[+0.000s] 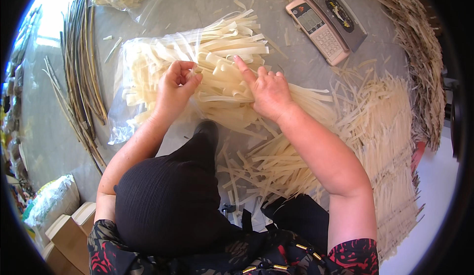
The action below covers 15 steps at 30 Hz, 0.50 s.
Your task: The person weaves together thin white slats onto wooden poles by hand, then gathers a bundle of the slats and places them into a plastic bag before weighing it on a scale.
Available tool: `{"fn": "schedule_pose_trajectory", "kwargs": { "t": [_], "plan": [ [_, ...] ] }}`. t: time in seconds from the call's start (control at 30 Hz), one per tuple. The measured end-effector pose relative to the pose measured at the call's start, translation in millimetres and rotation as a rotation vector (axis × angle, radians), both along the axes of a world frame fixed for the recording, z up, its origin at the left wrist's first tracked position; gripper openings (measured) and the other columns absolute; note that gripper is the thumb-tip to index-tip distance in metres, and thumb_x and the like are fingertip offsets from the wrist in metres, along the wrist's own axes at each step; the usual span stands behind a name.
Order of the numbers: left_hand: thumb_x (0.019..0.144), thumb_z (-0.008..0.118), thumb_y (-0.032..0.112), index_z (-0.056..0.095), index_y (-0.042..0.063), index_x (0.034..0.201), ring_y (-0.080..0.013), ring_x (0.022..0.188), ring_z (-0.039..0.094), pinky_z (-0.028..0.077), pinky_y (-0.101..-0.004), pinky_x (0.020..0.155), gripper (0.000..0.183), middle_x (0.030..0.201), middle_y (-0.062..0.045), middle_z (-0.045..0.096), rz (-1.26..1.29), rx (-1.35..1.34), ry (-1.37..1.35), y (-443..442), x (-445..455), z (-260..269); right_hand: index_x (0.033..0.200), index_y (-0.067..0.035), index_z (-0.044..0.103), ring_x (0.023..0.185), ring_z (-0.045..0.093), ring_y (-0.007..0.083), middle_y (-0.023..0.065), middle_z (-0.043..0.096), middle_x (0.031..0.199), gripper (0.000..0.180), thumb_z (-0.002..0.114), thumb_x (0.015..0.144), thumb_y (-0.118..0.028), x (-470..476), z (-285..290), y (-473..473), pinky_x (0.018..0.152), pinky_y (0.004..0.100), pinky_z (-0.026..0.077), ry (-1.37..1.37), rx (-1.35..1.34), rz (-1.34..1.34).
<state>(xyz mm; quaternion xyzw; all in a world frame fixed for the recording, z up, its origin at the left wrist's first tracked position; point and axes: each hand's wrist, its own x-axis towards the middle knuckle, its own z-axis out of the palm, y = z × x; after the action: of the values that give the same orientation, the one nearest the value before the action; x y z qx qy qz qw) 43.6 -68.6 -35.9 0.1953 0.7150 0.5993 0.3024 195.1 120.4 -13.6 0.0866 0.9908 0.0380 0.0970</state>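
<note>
A clear plastic bag (126, 56) lies on its side on the grey floor. It is filled with flat, pale dried strips (244, 49) that look like wide noodles, and their ends fan out past its mouth to the right. My left hand (179, 80) pinches the gathered plastic at the bag's mouth between thumb and fingers. Over the protruding strips rests my right hand (268, 90), its index finger stretched out against them and the other fingers bent. No firm grip shows there, though its palm side is hidden.
A digital scale (320, 27) stands at upper right. Loose strips (281, 164) lie below my right forearm, beside a large pile (389, 156). Thin sticks (81, 60) lie at left, cardboard boxes (68, 232) at lower left. Another person's hand (418, 154) shows at the right edge.
</note>
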Motion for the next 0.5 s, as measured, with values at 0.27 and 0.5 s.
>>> {"fn": "schedule_pose_trajectory", "kwargs": {
  "t": [0.27,0.5],
  "plan": [
    [0.085,0.067,0.008,0.061,0.002,0.109,-0.0058,0.070,0.056,0.047,-0.0220,0.061,0.026,0.086,-0.001,0.062,-0.009,0.017,-0.144,-3,-5,18,0.152,-0.019,0.010,0.075,0.059,0.0185,0.0090,0.059,0.086,0.090,0.063,0.079,-0.017,-10,-3,-6,0.067,0.0358,0.043,-0.119,0.240,0.102],
    [0.084,0.066,0.005,0.058,0.000,0.111,-0.0055,0.068,0.054,0.046,-0.0212,0.060,0.028,0.080,0.001,0.058,-0.105,-0.061,0.003,-1,-2,8,0.152,-0.020,0.010,0.071,0.058,0.0174,0.0085,0.058,0.085,0.087,0.060,0.081,-0.017,-44,11,-7,0.066,0.0317,0.040,-0.135,0.349,0.263]
  ]
}}
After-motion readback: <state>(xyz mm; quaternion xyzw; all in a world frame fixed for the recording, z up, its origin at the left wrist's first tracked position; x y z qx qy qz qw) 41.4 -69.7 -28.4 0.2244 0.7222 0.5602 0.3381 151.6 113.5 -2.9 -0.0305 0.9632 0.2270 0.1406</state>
